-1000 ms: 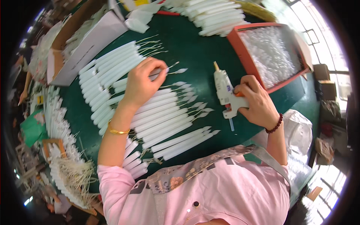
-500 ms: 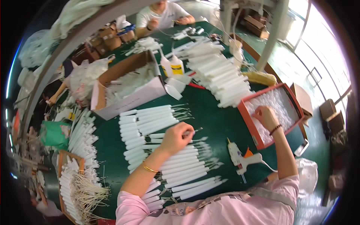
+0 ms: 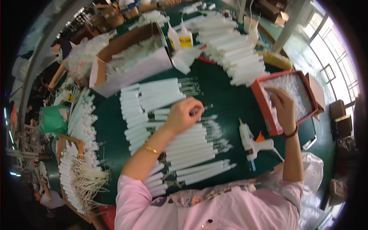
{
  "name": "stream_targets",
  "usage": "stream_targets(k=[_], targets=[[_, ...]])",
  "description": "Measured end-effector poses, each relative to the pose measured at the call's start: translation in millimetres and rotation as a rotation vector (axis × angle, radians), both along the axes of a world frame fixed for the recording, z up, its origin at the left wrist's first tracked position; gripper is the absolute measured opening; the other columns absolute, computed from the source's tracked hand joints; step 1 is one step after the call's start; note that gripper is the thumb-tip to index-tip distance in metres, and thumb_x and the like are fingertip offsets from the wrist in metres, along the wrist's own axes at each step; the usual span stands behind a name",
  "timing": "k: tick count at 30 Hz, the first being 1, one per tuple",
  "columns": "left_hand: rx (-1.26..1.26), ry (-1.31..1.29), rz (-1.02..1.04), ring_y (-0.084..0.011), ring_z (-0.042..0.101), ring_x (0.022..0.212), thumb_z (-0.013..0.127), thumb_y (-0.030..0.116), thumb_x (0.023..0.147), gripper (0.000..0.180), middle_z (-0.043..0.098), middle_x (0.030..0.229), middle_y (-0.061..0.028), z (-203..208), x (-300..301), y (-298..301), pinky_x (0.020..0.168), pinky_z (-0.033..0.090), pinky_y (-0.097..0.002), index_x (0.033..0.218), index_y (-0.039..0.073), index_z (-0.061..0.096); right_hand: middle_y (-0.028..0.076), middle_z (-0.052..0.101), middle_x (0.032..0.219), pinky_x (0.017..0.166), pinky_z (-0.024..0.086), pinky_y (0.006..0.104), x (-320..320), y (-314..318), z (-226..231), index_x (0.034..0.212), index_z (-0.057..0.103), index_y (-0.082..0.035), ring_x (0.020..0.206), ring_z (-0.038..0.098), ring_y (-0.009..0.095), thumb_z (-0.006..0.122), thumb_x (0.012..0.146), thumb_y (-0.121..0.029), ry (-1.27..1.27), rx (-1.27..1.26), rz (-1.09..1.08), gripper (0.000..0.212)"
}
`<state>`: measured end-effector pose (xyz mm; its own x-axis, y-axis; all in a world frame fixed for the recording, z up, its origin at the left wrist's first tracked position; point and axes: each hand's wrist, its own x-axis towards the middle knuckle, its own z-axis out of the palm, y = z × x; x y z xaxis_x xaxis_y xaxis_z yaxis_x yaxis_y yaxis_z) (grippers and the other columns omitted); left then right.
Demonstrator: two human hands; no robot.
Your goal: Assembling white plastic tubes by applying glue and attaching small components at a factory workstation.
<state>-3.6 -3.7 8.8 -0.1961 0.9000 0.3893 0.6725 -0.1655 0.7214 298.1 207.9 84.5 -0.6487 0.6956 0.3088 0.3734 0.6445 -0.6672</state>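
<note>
My left hand [image 3: 186,115] hovers over rows of slim white candle-like tubes [image 3: 191,143], most with clear, flame-shaped tips at their right ends. Its thumb and fingers curl into a ring; whatever they pinch is too small to make out. Just beyond the knuckles, a thin wire end [image 3: 208,106] shows. At the right, my right hand [image 3: 284,107] is over the left part of a red box [image 3: 264,115] heaped with small clear plastic pieces [image 3: 303,90]. Its fingers point down and lie close together, and what is between them is hidden.
A white-and-orange glue gun [image 3: 251,142] lies between my hands. Behind are a large carton [image 3: 134,73], two white bottles [image 3: 180,38] and a pile of white tubes [image 3: 234,53]. At the left, more tubes [image 3: 82,122] lie by a wooden tray [image 3: 63,143]. Another person's hand [image 3: 168,3] shows at the far edge.
The whole view has shifted, so the table sits higher in the picture. My right hand's fingers are straighter over the red box. My left hand keeps its curl over the tubes.
</note>
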Motion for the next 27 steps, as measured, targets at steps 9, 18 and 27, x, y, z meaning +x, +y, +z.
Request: stream_targets(k=[9, 18, 27], targets=[[-0.038, -0.04, -0.002, -0.0179, 0.07, 0.083, 0.074, -0.002, 0.089, 0.01, 0.069, 0.094, -0.0089, -2, 1, 0, 0.078, 0.062, -0.0281, 0.098, 0.0, 0.07, 0.008, 0.074, 0.102, 0.079, 0.058, 0.0247, -100, -34, -41, 0.125, 0.072, 0.003, 0.083, 0.069, 0.01, 0.062, 0.103, -0.005, -0.021, -0.544, 0.335, 0.026], [-0.025, -0.001, -0.016, -0.0187, 0.07, 0.081, 0.075, -0.003, 0.088, 0.011, 0.069, 0.093, -0.0091, -4, 0, -5, 0.077, 0.062, -0.0279, 0.098, 0.0, 0.07, 0.005, 0.073, 0.086, 0.066, 0.056, 0.0219, -117, -44, -50, 0.114, 0.077, 0.003, 0.068, 0.065, 0.007, 0.068, 0.1, -0.007, -0.031, -0.609, 0.356, 0.02], [-0.017, 0.004, -0.012, -0.018, 0.07, 0.08, 0.074, -0.005, 0.087, 0.011, 0.069, 0.092, -0.0091, -4, -1, -4, 0.075, 0.063, -0.0274, 0.097, -0.001, 0.07, 0.004, 0.072, 0.087, 0.065, 0.055, 0.0217, -120, -43, -52, 0.116, 0.076, 0.004, 0.068, 0.064, 0.006, 0.065, 0.101, -0.006, -0.063, -0.598, 0.367, 0.021]])
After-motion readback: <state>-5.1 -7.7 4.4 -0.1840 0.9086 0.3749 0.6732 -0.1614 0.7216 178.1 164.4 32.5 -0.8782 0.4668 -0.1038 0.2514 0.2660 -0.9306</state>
